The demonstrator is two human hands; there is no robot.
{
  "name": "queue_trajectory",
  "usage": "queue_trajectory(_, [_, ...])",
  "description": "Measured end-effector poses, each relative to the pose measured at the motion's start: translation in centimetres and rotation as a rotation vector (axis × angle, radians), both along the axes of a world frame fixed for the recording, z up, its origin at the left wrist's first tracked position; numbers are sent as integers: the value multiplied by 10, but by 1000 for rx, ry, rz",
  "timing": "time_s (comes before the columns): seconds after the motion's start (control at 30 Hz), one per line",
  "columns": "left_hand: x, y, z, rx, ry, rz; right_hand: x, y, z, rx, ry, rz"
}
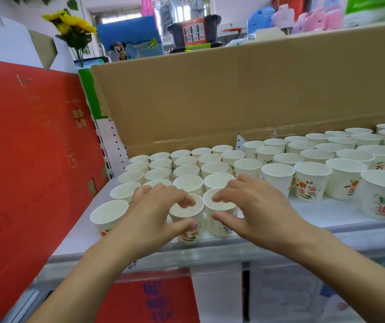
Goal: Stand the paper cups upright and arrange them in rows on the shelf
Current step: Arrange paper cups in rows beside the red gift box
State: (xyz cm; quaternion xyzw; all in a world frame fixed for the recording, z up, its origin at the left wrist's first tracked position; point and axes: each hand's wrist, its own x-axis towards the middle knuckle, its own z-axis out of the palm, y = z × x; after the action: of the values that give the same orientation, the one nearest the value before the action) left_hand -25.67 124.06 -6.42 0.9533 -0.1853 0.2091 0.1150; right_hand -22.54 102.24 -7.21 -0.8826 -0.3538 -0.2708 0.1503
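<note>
Several white paper cups with red and green print stand upright in rows on the white shelf (326, 214). My left hand (156, 210) grips the rim of one front-row cup (188, 223), fingers over its far edge and thumb on the near side. My right hand (254, 206) pinches the neighbouring front-row cup (219, 220) the same way. The two cups stand side by side near the shelf's front edge. A lone cup (108, 215) stands at the front left. Looser rows of cups (312, 180) fill the right side.
A tall brown cardboard flap (245, 94) rises behind the cups. A big red box (28, 159) leans at the left of the shelf. Yellow artificial flowers (72, 29) and packaged goods sit above. Bare shelf surface lies in front of the right-hand cups.
</note>
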Motion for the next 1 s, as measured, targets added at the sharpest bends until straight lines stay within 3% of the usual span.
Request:
queue_trajectory(0.13, [4,-9,12,-47,-28,-75,13,-34,19,69,44,-102])
queue_trajectory(0.27, [23,-26,28,-88,20,-132,58,-71,37,-41,135,-195])
queue_trajectory(0.5, [100,-52,63,-13,127,-32,125,-68,42,-327,299,-120])
queue_trajectory(0.67, [161,-55,72,47,232,114,157,-65,36,-474,267,31])
queue_trajectory(0.87, [209,-55,55,26,390,277,155,-73,53,-401,438,292])
queue_trajectory(1.0, [221,-56,45,39,457,382,185,-75,71,-201,438,274])
